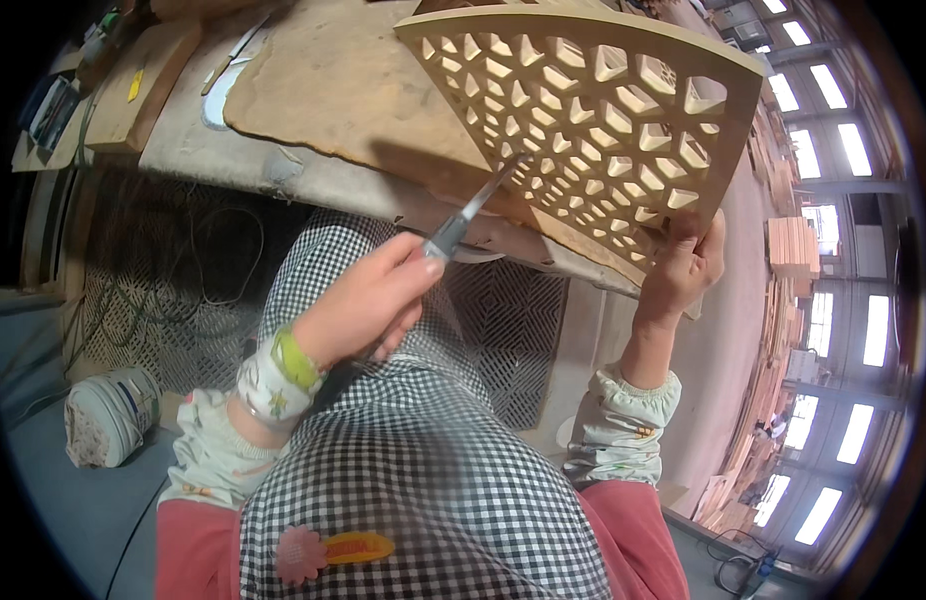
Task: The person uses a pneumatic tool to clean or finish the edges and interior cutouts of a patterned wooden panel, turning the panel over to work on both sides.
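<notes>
My left hand [378,295] is closed around the grey handle of a slim hand tool [451,236]. Its narrow metal end slants up to the right, and the tip overlaps the lower left of a pierced wooden lattice panel [631,100]. Whether tip and wood touch, I cannot tell. The pale panel has many angular holes and a plain border. My right hand [686,262] grips its lower right edge, thumb on the near face and fingers partly hidden. The panel stands tilted over the bench, its lower edge near a brown sheet [333,90].
The pale-covered workbench [183,155] stretches across in front of me. At the left lie a wooden block [148,85] and a knife-like tool [233,55]. A white bucket [111,415] stands on the floor at lower left. Stacked boards [793,248] are far right.
</notes>
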Demonstrator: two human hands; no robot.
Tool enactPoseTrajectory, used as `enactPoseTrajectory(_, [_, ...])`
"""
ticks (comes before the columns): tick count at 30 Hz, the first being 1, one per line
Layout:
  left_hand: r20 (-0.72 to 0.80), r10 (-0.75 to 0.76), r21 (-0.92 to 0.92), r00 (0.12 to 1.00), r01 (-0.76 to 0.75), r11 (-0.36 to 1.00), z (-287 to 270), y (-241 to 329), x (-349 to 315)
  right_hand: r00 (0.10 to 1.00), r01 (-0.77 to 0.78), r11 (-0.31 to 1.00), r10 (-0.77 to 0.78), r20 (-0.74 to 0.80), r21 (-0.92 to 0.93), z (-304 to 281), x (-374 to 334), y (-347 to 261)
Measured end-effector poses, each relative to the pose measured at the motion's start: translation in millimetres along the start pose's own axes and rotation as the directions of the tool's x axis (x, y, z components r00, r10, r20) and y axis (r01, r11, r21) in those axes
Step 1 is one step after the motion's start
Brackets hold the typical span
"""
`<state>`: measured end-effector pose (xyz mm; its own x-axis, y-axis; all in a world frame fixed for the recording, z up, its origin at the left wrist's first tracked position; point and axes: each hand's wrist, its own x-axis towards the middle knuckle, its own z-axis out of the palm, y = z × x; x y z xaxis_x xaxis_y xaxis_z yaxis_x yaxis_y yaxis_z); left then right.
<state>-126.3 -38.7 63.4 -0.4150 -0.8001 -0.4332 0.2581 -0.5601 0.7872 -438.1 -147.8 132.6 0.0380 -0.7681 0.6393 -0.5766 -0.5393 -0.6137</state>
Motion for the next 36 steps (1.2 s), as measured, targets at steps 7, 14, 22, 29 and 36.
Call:
enactPoseTrajectory(7, [0.038,0.084,0.01,0.996,-0.084,0.996,10.8,24.7,3.2,0.989,0.141,0.988,-0.144,-0.046,-0.062,10.5,1.5,-17.7])
enactPoseTrajectory(14, [0.055,0.099,-0.027,0.994,-0.097,0.995,12.1,26.9,27.3,0.987,0.161,0.986,-0.162,-0.023,-0.035,14.0,-0.2,-28.9])
enactPoseTrajectory(22, [0.088,0.137,-0.051,0.987,-0.133,0.99,4.7,10.5,25.8,0.989,0.142,0.989,-0.143,-0.038,-0.042,14.3,-1.4,-24.9])
enactPoseTrajectory(29, [0.065,-0.019,0.046,0.998,0.016,0.999,0.7,-6.9,-15.8,0.994,0.021,0.998,-0.028,-0.106,-0.065,9.0,-1.4,-14.3])
enactPoseTrajectory(36, [0.177,0.102,-0.072,0.979,-0.09,0.993,22.4,18.1,-23.6,0.985,0.149,0.978,-0.159,-0.061,-0.145,15.3,-4.0,-37.3])
